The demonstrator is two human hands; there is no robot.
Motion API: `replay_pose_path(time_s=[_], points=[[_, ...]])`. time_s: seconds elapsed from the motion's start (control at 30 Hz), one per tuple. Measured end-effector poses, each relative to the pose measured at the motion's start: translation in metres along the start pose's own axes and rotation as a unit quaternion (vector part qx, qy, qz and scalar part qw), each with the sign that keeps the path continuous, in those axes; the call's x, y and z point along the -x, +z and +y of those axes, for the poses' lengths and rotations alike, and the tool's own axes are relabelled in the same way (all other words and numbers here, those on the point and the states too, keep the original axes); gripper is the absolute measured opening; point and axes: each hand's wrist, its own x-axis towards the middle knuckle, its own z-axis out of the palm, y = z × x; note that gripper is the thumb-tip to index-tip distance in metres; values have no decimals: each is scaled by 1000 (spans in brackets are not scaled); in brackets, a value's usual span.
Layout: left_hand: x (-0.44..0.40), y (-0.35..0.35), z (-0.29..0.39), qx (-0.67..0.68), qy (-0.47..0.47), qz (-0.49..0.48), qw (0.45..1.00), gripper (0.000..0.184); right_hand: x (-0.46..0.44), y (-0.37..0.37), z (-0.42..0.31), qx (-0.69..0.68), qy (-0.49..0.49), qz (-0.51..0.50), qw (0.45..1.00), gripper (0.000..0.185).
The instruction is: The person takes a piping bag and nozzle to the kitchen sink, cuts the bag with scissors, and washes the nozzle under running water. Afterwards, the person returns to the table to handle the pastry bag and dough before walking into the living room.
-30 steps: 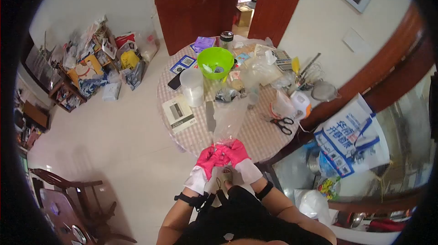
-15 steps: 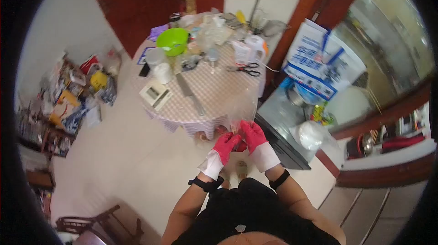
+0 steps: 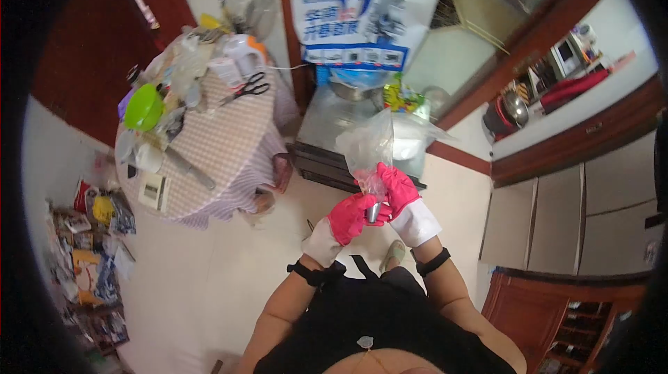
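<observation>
Both hands wear pink rubber gloves with white cuffs and meet in front of my body. My left hand is closed around the lower end of a clear plastic bag, where a small silver metal piece pokes out at the bottom. My right hand pinches the same bag from the right side, a little higher. The bag stands upward from the gloves, its upper part loose and spread. What lies inside the bag near the fingers is too blurred to tell.
At the left, a round table with a checked cloth holds a knife, scissors and a green bowl. Ahead, a low dark cabinet bears a large printed bag and a metal bowl.
The view has swung right, so the table now sits at the left and the cabinet lies ahead. The bag stands upright over the gloves, and the silver piece now shows below it.
</observation>
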Motion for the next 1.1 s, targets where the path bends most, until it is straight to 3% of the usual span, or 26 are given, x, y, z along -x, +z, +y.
replay_pose_path(time_s=[0.03, 0.07, 0.1, 0.13, 0.17, 0.2, 0.23, 0.27, 0.3, 0.33, 0.37, 0.4, 0.43, 0.53, 0.67, 0.97, 1.07, 1.1], points=[[-12, -3, -28, 0, -10, -10, 1000, 34, 9, -1, -7, 46, -35, 94, 994, 34], [-29, -18, -70, 110, -131, -17, 985, 35, 19, -8, -16, 90, -68, 187, 976, 37], [-43, -20, -98, 214, -250, -22, 944, 35, 28, -34, -22, 88, -76, 168, 979, 37], [-51, -2, -102, 211, -261, -30, 942, 35, 42, -49, -33, 81, -84, 175, 978, 37], [-59, 22, -99, -44, -77, -101, 991, 34, 58, -65, -47, 76, -60, 150, 984, 36], [-70, 43, -105, -290, 121, -164, 935, 34, 74, -82, -62, 72, -36, 124, 989, 35], [-84, 58, -125, -289, 118, -176, 934, 34, 84, -119, -71, 66, -45, 129, 988, 35], [-100, 71, -148, -83, -120, -128, 981, 35, 88, -172, -75, -68, -17, -56, 996, 38], [-116, 88, -167, 127, -348, -65, 926, 36, 100, -192, -88, -195, 10, -240, 951, 41], [-129, 105, -185, 124, -358, -72, 923, 36, 123, -210, -97, -199, -2, -236, 951, 41], [-141, 124, -199, 143, -338, -49, 929, 39, 156, -194, -115, -27, -103, 15, 994, 45], [-153, 143, -214, 160, -321, -27, 933, 42, 181, -191, -127, 141, -188, 274, 933, 48], [-167, 159, -231, 190, -316, -38, 929, 48, 202, -207, -134, 102, -260, 231, 932, 49], [-210, 197, -288, 223, -376, -39, 899, 55, 252, -289, -149, 141, -270, 315, 899, 47], [-260, 255, -319, 240, -393, -68, 885, 60, 290, -309, -180, 208, -293, 343, 868, 43], [-386, 317, -393, 280, -412, -71, 864, 57, 274, -393, -279, 176, -281, 384, 862, 41], [-445, 321, -426, 333, -418, -80, 841, 54, 261, -433, -327, 173, -288, 388, 858, 42], [-469, 322, -437, 373, -445, -62, 812, 50, 255, -446, -346, 169, -285, 392, 858, 41]])
